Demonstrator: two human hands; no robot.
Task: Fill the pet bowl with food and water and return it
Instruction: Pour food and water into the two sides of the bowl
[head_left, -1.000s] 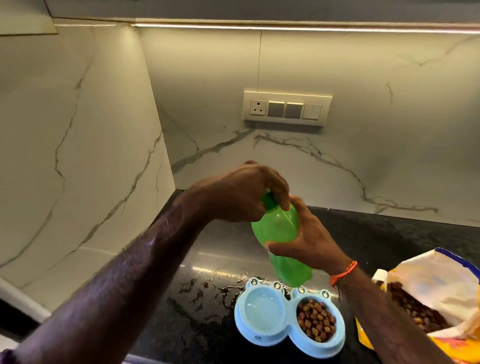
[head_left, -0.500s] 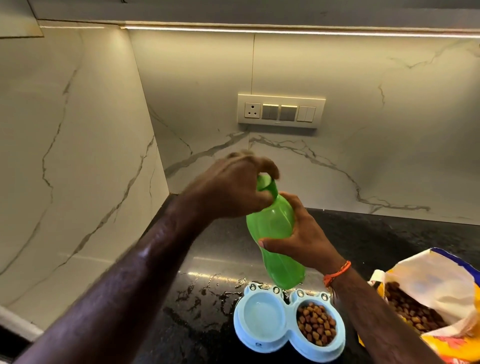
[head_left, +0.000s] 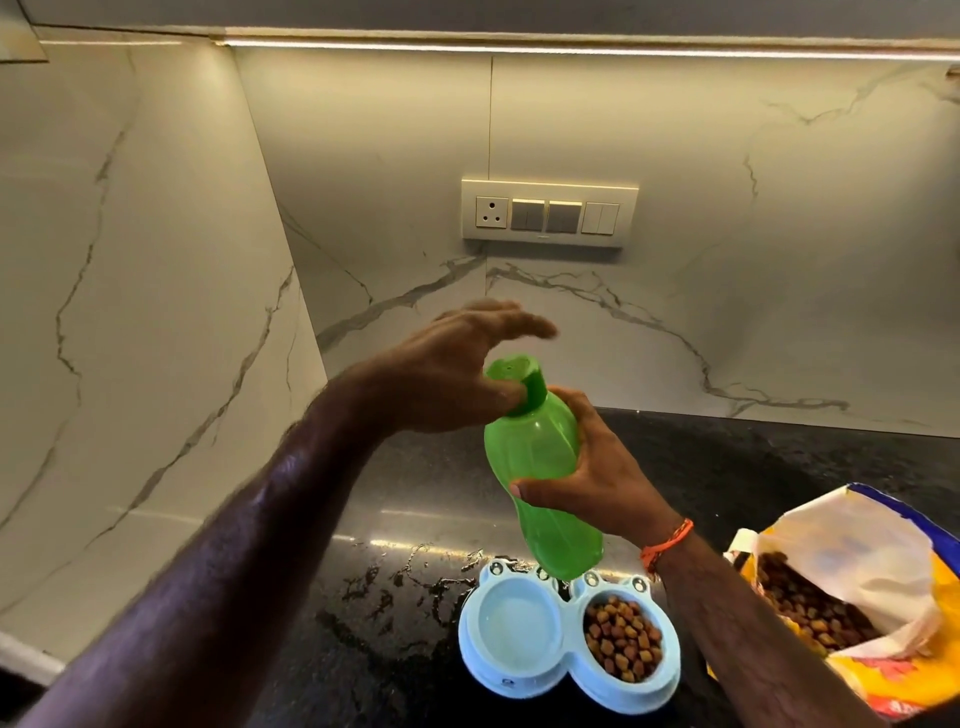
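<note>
Head view: right hand (head_left: 597, 478) wrapped around green bottle (head_left: 535, 462), held tilted above pet bowl (head_left: 569, 642) on counter (head_left: 395, 525); left hand (head_left: 457, 379), fingers spread, thumb against cap (head_left: 519, 382). Water left, kibble right.

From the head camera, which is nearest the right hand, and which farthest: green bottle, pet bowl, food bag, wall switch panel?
1. Green bottle: held in the right hand.
2. Pet bowl: just below it.
3. Food bag: to its right, too close to the bowl to rank.
4. Wall switch panel: up behind.

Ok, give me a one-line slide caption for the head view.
Right hand holds a capped green bottle above a double pet bowl holding water and kibble.
</note>
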